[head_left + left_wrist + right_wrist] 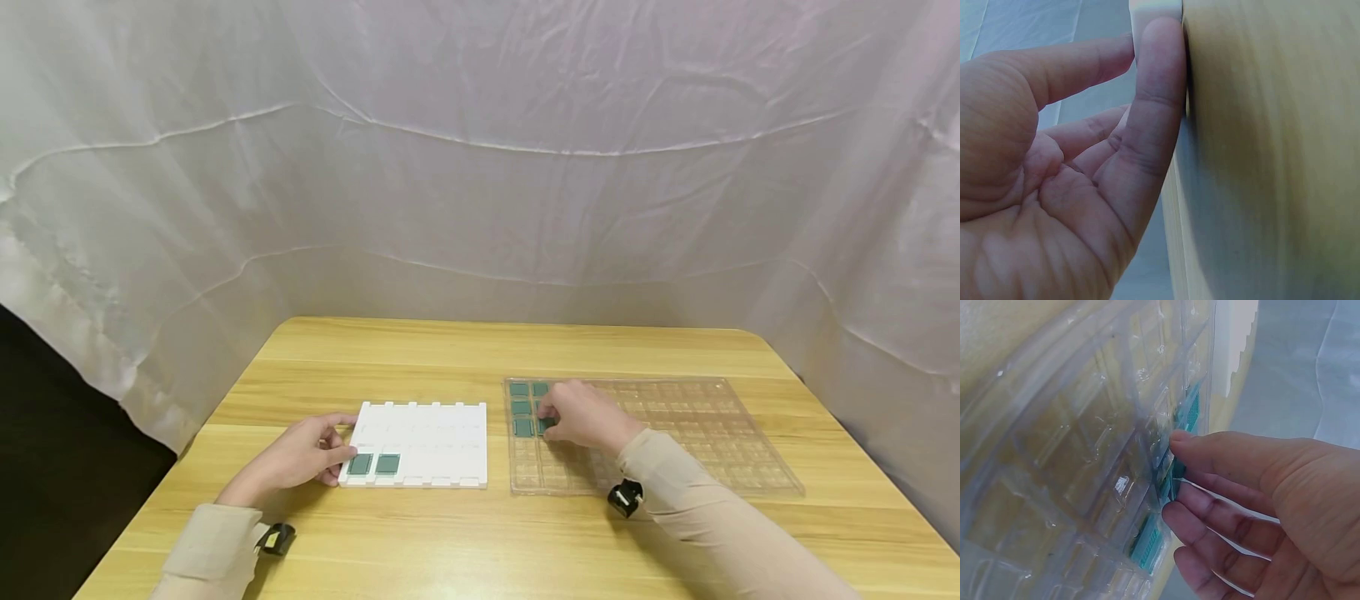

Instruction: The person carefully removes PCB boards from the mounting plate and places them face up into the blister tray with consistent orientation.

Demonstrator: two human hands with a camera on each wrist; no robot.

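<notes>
My left hand [303,454] holds the left edge of a white slotted tray [450,433], thumb on top and a finger against its side. Two square green chips, one in the corner [361,464] and one beside it [387,464], lie in the tray's front row. Over the left part of a clear plastic compartment tray [675,433], my right hand [585,412] pinches a green chip [1177,470] between thumb and fingers, tilted at its pocket. Other green chips [522,407] sit in the pockets just left of and behind these fingertips, some partly hidden by the hand.
Both trays lie on a wooden table [420,542], with a narrow strip of wood between them. Bare pockets fill the clear tray's right and front parts. A pale curtain [480,217] hangs behind and around the table.
</notes>
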